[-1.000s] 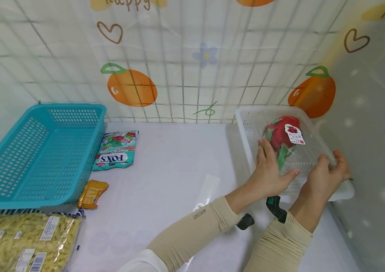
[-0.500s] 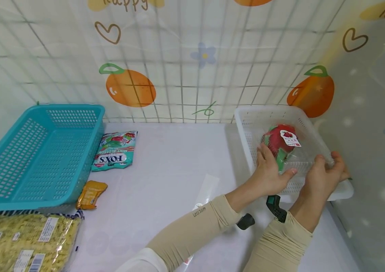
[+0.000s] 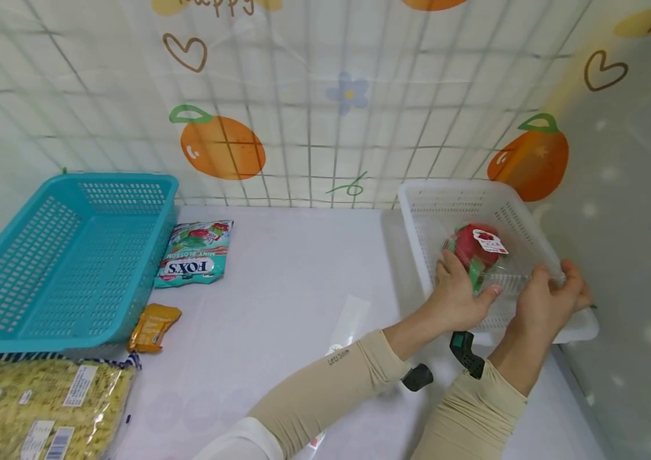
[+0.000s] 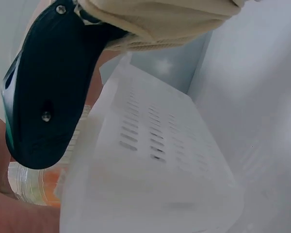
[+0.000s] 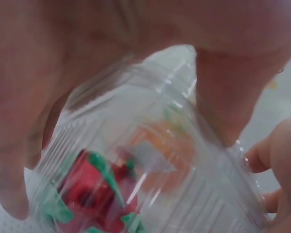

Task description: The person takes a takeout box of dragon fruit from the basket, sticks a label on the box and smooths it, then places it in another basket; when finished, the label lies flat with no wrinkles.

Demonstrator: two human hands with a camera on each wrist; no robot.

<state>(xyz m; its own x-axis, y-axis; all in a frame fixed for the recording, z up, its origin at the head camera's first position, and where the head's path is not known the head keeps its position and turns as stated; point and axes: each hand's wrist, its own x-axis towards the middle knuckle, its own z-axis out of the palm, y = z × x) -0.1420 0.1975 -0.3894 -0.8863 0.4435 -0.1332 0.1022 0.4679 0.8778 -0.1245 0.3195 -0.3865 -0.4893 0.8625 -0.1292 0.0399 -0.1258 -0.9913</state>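
Observation:
A clear plastic box with a red dragon fruit inside, bearing a white label, sits within the white basket. My left hand grips the box's left side, fingertips beside the fruit and thumb at the near edge. At the near right corner my right hand holds the box, close over the basket's rim. Seen from the right wrist, the box lies between the spread fingers and thumb, the fruit showing through the plastic. The basket's slotted wall fills much of the left wrist view.
A blue-green basket stands at the left. Beside it lie a FOX'S candy bag and a small orange packet; a large bag of yellow noodle-like food lies in front. Patterned sheets enclose the back and right.
The box's far end has come down into the white basket, so the dragon fruit sits lower in view. Both hands have stayed nearly in place, still holding the box.

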